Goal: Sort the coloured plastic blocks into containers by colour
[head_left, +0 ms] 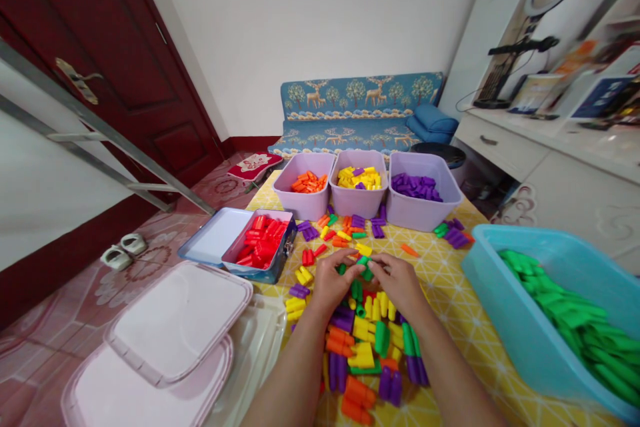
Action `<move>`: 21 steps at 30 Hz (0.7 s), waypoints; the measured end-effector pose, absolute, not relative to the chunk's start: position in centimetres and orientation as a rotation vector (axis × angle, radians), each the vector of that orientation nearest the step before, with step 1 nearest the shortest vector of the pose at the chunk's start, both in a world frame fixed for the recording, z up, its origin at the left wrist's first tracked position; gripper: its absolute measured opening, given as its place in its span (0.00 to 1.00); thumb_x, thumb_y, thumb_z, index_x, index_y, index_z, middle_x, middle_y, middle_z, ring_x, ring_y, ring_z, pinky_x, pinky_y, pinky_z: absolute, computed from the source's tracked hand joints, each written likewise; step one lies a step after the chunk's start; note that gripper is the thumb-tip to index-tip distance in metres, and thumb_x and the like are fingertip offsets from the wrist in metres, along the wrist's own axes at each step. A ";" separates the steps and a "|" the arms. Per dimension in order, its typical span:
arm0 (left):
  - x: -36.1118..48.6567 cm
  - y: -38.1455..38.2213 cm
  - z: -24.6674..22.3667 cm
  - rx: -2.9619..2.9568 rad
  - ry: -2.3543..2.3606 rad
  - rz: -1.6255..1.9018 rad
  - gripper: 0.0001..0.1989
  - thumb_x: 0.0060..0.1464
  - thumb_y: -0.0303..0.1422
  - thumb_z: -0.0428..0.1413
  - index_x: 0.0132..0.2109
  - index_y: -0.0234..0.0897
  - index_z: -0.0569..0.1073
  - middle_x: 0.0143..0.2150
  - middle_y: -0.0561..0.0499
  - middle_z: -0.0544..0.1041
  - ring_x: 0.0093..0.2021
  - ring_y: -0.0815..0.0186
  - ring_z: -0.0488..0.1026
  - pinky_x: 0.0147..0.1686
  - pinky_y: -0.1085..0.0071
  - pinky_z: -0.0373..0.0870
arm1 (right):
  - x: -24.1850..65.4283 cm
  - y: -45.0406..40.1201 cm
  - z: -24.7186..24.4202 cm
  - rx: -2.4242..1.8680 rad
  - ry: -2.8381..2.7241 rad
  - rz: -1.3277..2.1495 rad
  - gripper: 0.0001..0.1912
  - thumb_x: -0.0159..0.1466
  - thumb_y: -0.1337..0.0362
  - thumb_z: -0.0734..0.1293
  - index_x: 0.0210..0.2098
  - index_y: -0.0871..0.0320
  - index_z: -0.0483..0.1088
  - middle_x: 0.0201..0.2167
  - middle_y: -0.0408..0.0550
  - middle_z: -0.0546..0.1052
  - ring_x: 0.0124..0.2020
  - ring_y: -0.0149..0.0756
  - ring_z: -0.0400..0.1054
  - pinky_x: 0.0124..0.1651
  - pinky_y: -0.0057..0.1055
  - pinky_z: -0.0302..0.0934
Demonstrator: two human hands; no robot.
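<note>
Pinched green plastic block between fingers of left hand and right hand, fingertips nearly meeting, just above loose mixed blocks on bench. Had three lilac bins ahead, teal basin holding green blocks to right.

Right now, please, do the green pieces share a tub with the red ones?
No, the green pieces lie in the blue tub, and the red pieces in an open tin box.
</note>
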State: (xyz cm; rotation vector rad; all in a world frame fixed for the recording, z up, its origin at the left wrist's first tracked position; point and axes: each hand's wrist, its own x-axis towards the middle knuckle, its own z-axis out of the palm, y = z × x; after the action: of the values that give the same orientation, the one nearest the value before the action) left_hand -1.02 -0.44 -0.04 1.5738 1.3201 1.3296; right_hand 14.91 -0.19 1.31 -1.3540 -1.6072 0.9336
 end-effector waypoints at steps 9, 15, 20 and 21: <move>-1.3 -0.1 -0.8 1.695 1.387 1.375 0.05 0.53 0.30 0.58 0.35 0.37 0.79 0.33 0.50 0.81 0.34 0.66 0.75 0.38 0.71 0.70 | 16.4 0.2 2.3 -1.350 -1.293 1.038 0.12 0.51 0.59 0.69 0.32 0.60 0.75 0.22 0.44 0.77 0.21 0.35 0.71 0.25 0.30 0.66; -1.4 -0.1 -0.5 1.612 1.516 1.407 0.07 0.53 0.29 0.56 0.37 0.35 0.79 0.30 0.50 0.80 0.31 0.67 0.74 0.34 0.72 0.69 | 18.9 0.2 5.0 -1.097 -0.738 0.695 0.14 0.52 0.59 0.73 0.36 0.59 0.74 0.25 0.41 0.76 0.23 0.28 0.71 0.30 0.26 0.67; -1.4 -0.2 -0.4 1.621 1.538 1.403 0.07 0.54 0.30 0.56 0.37 0.35 0.79 0.28 0.51 0.78 0.30 0.67 0.74 0.33 0.73 0.68 | 21.1 0.1 6.7 -0.717 -0.395 0.550 0.06 0.54 0.68 0.71 0.28 0.58 0.69 0.22 0.36 0.72 0.25 0.25 0.71 0.37 0.26 0.70; -1.4 -0.2 -0.4 1.620 1.541 1.408 0.07 0.54 0.30 0.56 0.37 0.35 0.79 0.28 0.51 0.78 0.30 0.67 0.74 0.33 0.73 0.68 | 21.6 0.1 6.6 -0.681 -0.363 0.537 0.06 0.55 0.69 0.70 0.27 0.56 0.67 0.22 0.35 0.71 0.27 0.25 0.71 0.41 0.27 0.70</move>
State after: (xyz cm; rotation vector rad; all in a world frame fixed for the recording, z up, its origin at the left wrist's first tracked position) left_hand -1.40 -0.19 -0.38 1.6199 1.5410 1.4076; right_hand 21.62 0.11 6.64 -0.6807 -0.3630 0.5369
